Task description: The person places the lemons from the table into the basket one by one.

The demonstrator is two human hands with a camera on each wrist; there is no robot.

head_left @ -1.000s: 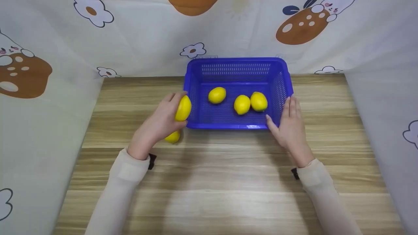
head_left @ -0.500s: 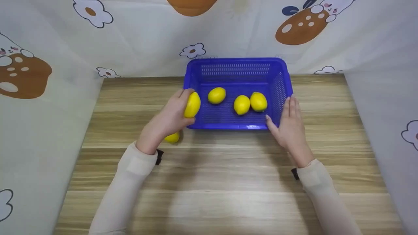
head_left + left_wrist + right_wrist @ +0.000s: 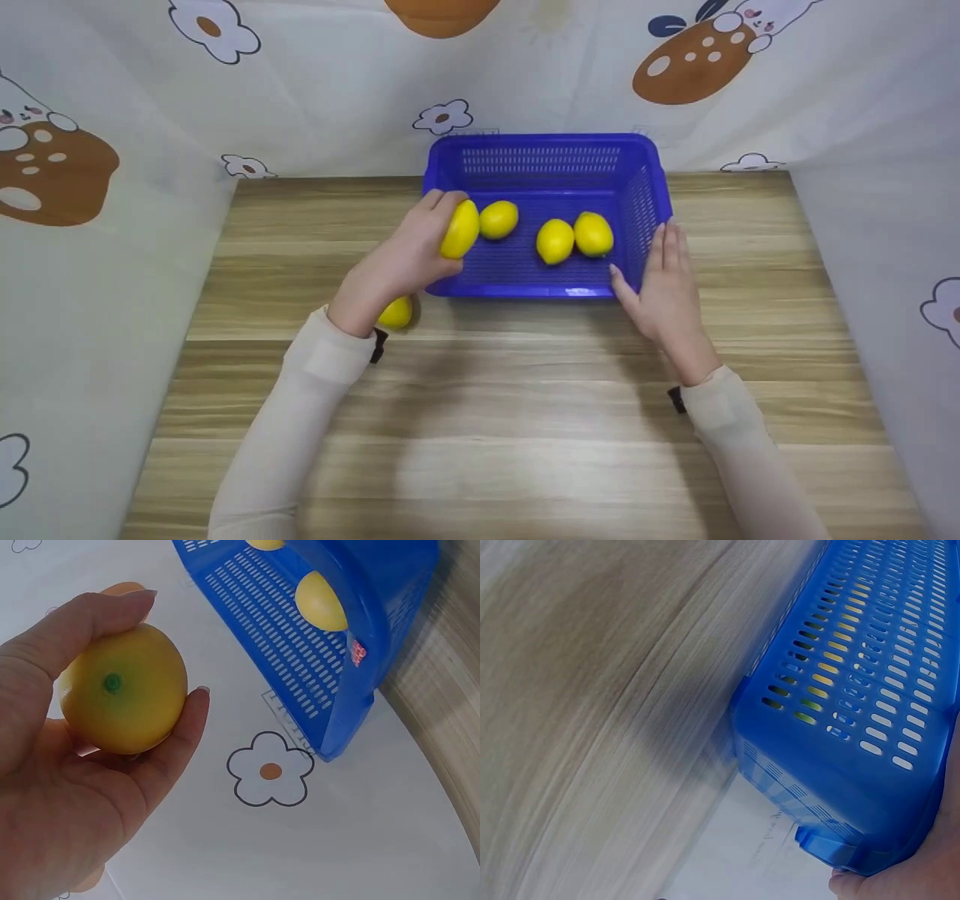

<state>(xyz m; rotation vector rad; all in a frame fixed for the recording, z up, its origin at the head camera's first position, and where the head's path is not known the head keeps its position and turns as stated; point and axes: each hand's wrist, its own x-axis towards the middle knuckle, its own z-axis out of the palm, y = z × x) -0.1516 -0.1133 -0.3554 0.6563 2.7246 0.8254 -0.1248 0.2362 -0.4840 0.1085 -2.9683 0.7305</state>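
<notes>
My left hand grips a yellow lemon above the left side of a blue plastic basket. Seen from the left wrist, fingers and thumb curl round this lemon, whose greenish stem end faces the camera. Three more lemons lie on the basket floor: one at left, and a middle lemon beside a right-hand lemon. With fingers straight, my right hand rests against the basket's right side near the front corner. Another lemon sits on the table, partly hidden by my left wrist.
The wood-grain table extends in front of the basket. Behind it and at both sides hangs a pale cloth with flower and cartoon prints. The basket's back wall is close to the cloth.
My left hand has carried its lemon rightward and slightly back, from the basket's left edge to over its inside. The right hand and the basket have stayed in place.
</notes>
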